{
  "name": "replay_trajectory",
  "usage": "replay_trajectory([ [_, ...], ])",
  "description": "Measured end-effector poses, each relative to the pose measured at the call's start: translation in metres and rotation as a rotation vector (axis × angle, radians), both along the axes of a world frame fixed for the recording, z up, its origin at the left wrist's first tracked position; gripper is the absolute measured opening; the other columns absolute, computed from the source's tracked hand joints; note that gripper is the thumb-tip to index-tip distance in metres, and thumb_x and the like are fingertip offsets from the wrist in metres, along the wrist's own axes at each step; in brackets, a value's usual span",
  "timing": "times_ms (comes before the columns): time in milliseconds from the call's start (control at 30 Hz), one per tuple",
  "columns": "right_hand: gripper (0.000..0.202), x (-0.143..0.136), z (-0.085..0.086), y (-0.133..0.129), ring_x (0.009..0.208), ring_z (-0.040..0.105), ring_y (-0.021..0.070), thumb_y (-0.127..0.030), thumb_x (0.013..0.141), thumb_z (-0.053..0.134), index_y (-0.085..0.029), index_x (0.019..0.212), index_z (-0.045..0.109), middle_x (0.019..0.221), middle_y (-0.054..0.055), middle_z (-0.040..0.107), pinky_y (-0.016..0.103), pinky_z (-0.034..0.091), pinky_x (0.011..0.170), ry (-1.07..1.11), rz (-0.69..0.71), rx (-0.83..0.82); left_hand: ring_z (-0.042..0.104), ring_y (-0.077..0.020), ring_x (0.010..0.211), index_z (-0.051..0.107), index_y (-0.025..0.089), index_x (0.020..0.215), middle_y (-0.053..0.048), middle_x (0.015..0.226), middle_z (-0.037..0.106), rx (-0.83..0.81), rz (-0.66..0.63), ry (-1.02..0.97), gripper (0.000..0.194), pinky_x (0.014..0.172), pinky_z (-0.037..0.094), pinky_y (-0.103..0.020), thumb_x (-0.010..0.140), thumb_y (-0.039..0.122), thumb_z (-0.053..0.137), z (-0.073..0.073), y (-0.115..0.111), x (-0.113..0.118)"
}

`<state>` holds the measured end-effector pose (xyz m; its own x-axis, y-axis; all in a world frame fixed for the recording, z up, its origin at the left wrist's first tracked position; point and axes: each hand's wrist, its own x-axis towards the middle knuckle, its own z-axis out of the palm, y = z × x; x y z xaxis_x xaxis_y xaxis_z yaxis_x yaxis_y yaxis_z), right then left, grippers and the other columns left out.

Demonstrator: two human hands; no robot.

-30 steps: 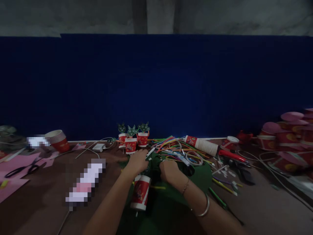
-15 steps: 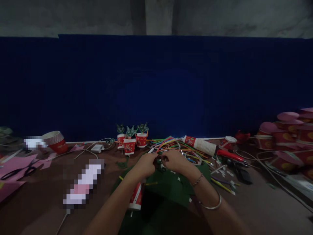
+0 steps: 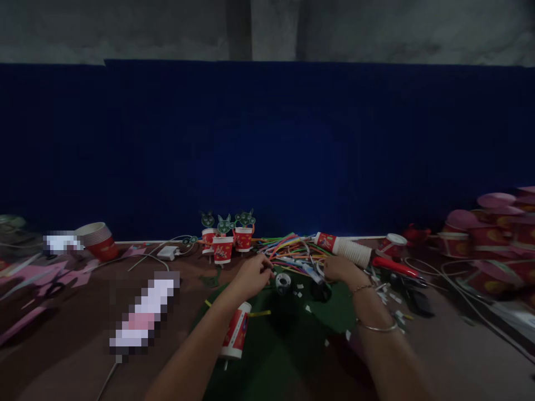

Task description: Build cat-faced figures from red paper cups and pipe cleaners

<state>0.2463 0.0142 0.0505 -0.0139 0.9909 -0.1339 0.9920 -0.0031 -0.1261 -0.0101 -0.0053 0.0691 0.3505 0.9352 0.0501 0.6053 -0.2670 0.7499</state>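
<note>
My left hand (image 3: 253, 277) hovers over the near side of the pile of coloured pipe cleaners (image 3: 288, 253). Its fingers are loosely bent and apart, and nothing shows in them. Just right of its fingertips, a tape roll (image 3: 283, 283) rests on the green sheet (image 3: 280, 328). My right hand (image 3: 340, 270), wearing a bracelet and a bangle, reaches to the right end of the pile. Its fingers are closed by a pale loop-shaped item; what they grip is hidden. A red paper cup (image 3: 237, 332) with a white strip and yellow arms lies below my left hand.
Three red cup figures with green animal heads (image 3: 223, 248) stand at the back. A stack of cups (image 3: 346, 250) lies behind my right hand, near a red-handled tool (image 3: 397, 266). Cups with pink tops (image 3: 493, 223) crowd the right. Left are stacked cups (image 3: 98, 242) and a charger (image 3: 168, 253).
My hands, close together before, have moved apart. The right hand has gone right to the pile's end, and the left has shifted slightly left. The tape roll now shows between them.
</note>
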Motion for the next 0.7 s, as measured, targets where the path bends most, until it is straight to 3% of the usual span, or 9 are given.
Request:
replay_trajectory([
  [100,0.014,-0.005,0.01,-0.001,0.074,0.063,0.0212,-0.015,0.071,0.052,-0.012,0.075,0.065,0.079,0.013,0.069,0.026,0.042,0.06,0.054,-0.003,0.018,0.056,-0.0099,0.048,0.046,0.018,0.085,0.001,0.063,0.065,-0.193,0.029,-0.203,0.014,0.045,0.036,-0.019,0.072,0.012,0.042,-0.002,0.001,0.004],
  [200,0.017,-0.019,0.024,-0.008,0.064,0.061,0.0138,-0.02,0.077,0.045,-0.015,0.084,0.06,0.072,0.005,0.068,0.02,0.04,0.056,0.205,0.065,0.038,0.046,-0.0075,0.037,0.04,0.02,0.078,0.005,0.049,0.057,-0.295,0.125,-0.4,0.009,0.037,0.025,-0.016,0.071,0.015,0.041,0.0,0.001,0.007],
  [333,0.018,-0.049,0.038,-0.024,0.051,0.054,0.0105,-0.023,0.083,0.038,-0.014,0.09,0.053,0.061,0.0,0.064,0.019,0.038,0.05,0.71,0.26,-0.007,0.035,-0.0051,0.033,0.035,0.021,0.068,0.007,0.047,0.051,-0.265,0.23,-0.633,0.004,0.036,0.019,-0.015,0.07,0.022,0.038,0.007,0.0,0.008],
  [500,0.022,-0.068,0.044,-0.037,0.052,0.048,0.0102,-0.032,0.088,0.038,-0.017,0.095,0.053,0.061,-0.002,0.058,0.02,0.037,0.05,0.765,0.382,0.007,0.035,-0.0056,0.037,0.046,0.019,0.071,0.006,0.051,0.045,-0.21,0.237,-0.591,0.012,0.037,0.021,-0.016,0.063,0.019,0.037,0.008,0.0,0.007],
  [633,0.029,-0.07,0.044,-0.037,0.072,0.053,0.0144,-0.036,0.09,0.034,-0.017,0.097,0.055,0.082,0.003,0.061,0.025,0.042,0.066,0.708,0.423,0.146,0.033,-0.008,0.04,0.057,0.018,0.093,0.007,0.047,0.036,-0.124,0.155,-0.484,0.034,0.039,0.024,-0.018,0.066,0.017,0.037,0.006,-0.001,0.008],
  [700,0.031,-0.07,0.044,-0.036,0.082,0.054,0.0165,-0.035,0.092,0.032,-0.017,0.099,0.056,0.093,0.006,0.061,0.029,0.041,0.076,0.686,0.444,0.19,0.034,-0.0089,0.042,0.06,0.018,0.103,0.006,0.048,0.039,-0.053,0.116,-0.372,0.041,0.042,0.026,-0.019,0.069,0.018,0.036,0.008,-0.004,0.009],
])
